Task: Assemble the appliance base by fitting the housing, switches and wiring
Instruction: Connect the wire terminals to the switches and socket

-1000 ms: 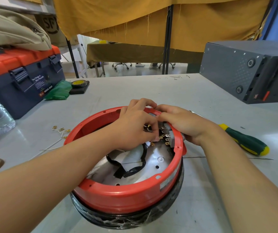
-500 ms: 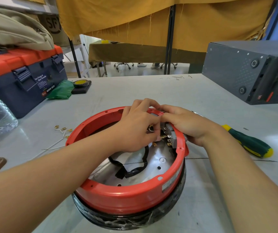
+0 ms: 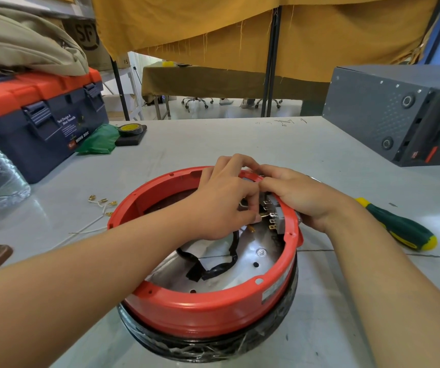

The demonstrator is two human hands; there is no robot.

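We see one red housing on the grey table, upside down on a black wrapped body, holding a black wire loop and a switch block at its far right wall. Our left hand pinches a terminal beside that block; our right hand grips the rim there. One screwdriver lies right, one toolbox left.

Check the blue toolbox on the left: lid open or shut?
Shut. The toolbox's orange lid lies flat on the blue body, both latches are folded down, and a beige bag rests on top.
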